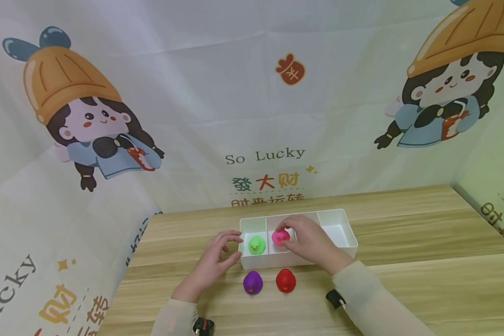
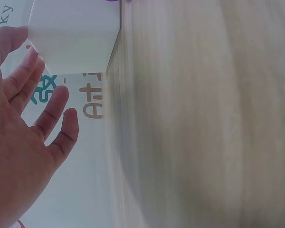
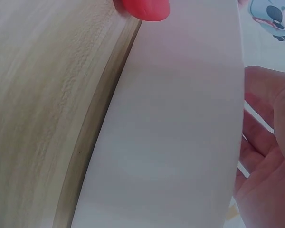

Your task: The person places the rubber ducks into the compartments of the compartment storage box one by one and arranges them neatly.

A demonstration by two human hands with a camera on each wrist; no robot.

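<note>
A white box [image 1: 256, 262] with three compartments stands on the table. A green rubber duck [image 1: 256, 245] sits in its left compartment. My right hand [image 1: 312, 240] reaches into the middle compartment and pinches a pink rubber duck [image 1: 280, 237] between thumb and fingers; in the right wrist view the box wall hides the fingertips. At the box's left end, my left hand [image 1: 216, 256] has its fingers spread and loosely bent, with thumb and fingertips at the edge of the end wall [image 2: 76, 47]. Nothing is visible in the right compartment [image 1: 336, 233].
In front of the box, a purple rubber duck [image 1: 253, 283] and a red rubber duck [image 1: 285, 280] stand side by side on the wooden table [image 1: 424, 280]. A printed cloth [image 1: 201, 116] hangs behind the table and along its sides.
</note>
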